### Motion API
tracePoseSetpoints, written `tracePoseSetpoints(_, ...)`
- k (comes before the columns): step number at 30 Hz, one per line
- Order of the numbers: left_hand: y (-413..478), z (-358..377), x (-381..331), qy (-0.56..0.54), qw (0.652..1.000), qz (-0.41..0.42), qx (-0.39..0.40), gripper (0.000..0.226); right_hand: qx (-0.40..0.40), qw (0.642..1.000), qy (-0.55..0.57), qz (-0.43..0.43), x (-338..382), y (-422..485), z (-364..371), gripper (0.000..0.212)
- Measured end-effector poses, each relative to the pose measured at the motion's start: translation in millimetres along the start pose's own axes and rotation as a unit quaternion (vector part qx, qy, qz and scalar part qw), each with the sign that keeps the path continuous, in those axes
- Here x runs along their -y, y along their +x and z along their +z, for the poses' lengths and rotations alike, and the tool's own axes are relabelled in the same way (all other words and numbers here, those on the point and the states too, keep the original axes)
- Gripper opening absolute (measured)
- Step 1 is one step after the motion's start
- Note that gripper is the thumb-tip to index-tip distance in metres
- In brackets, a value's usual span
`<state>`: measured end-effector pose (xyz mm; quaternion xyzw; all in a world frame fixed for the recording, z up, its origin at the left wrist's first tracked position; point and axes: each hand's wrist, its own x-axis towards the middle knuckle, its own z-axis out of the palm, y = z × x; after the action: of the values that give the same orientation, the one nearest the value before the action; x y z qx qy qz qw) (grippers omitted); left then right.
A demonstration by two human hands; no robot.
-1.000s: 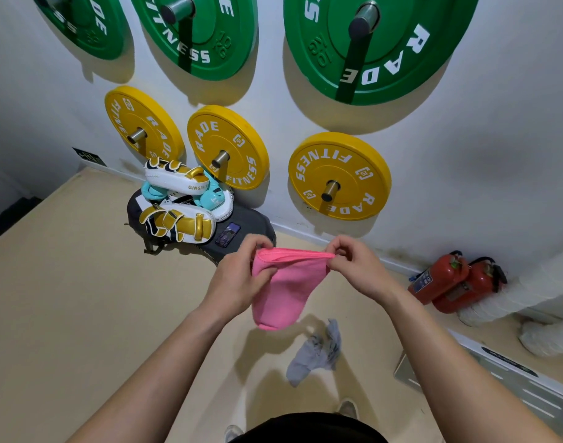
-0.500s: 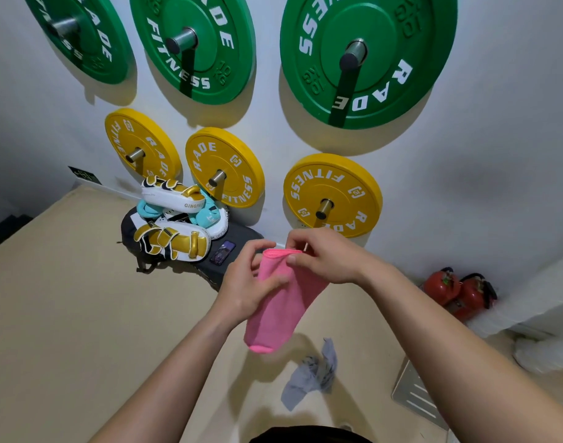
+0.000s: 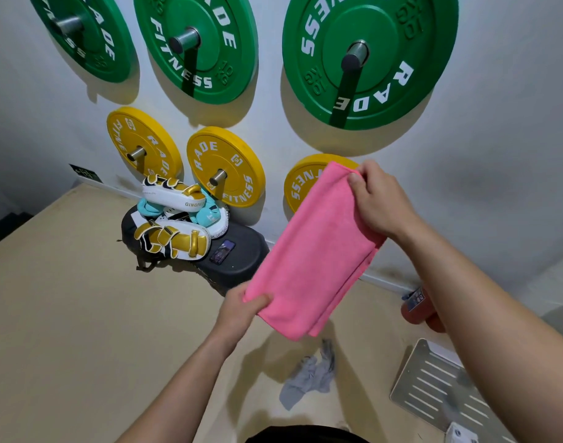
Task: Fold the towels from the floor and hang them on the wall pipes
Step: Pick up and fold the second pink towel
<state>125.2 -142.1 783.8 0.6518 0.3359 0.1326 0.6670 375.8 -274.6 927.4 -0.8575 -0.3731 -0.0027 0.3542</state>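
Now the right hand (image 3: pixel 377 199) pinches the top of the folded pink towel (image 3: pixel 318 257), over the yellow plate (image 3: pixel 301 183). The left hand (image 3: pixel 242 310) grips its bottom. A grey towel (image 3: pixel 309 375) lies on the floor (image 3: pixel 66 298) below that plate.

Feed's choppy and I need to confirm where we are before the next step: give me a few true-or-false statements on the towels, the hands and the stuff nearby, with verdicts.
1. The left hand and the right hand both hold the pink towel. True.
2. The grey towel hangs on a wall pipe. False: it lies crumpled on the floor.
3. The right hand grips the pink towel's upper end. True.
4. The pink towel is draped over a pipe. False: it is held in the air, in front of a yellow plate.
5. A phone lies on the black pad. True.
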Motion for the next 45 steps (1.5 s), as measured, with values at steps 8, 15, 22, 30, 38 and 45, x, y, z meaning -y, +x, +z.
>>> tracePoseSetpoints(8, 16.6, -32.4, -14.1, -0.145, 0.981, -0.006, -0.124, 0.005, -0.001, 0.987, 0.088, 0.137, -50.7, -51.1, 42.3, 0.035)
tracePoseSetpoints(15, 9.5, -24.7, -14.4, -0.085, 0.993, 0.004, -0.082, 0.022, -0.009, 0.984, 0.114, 0.137, -53.9, -64.0, 59.9, 0.015)
tracePoseSetpoints(22, -0.8, -19.2, -10.4, -0.075, 0.997, -0.022, -0.024, 0.004, -0.015, 0.99, 0.048, 0.129, -56.7, -51.5, 56.9, 0.016)
tracePoseSetpoints(30, -1.0, -28.2, 0.3, -0.225, 0.962, -0.067, -0.139, 0.026, -0.015, 0.993, 0.007, 0.119, -50.5, -36.1, 50.2, 0.018)
tracePoseSetpoints(38, 7.0, -12.7, 8.3, -0.045, 0.985, -0.093, -0.136, 0.013, 0.126, 0.982, 0.109, -0.093, 3.9, -24.6, 38.0, 0.01)
tracePoseSetpoints(45, 41.4, 20.8, -29.6, 0.091, 0.99, 0.096, 0.052, 0.083, 0.239, 0.951, 0.146, -0.129, 36.3, -24.3, 38.2, 0.004)
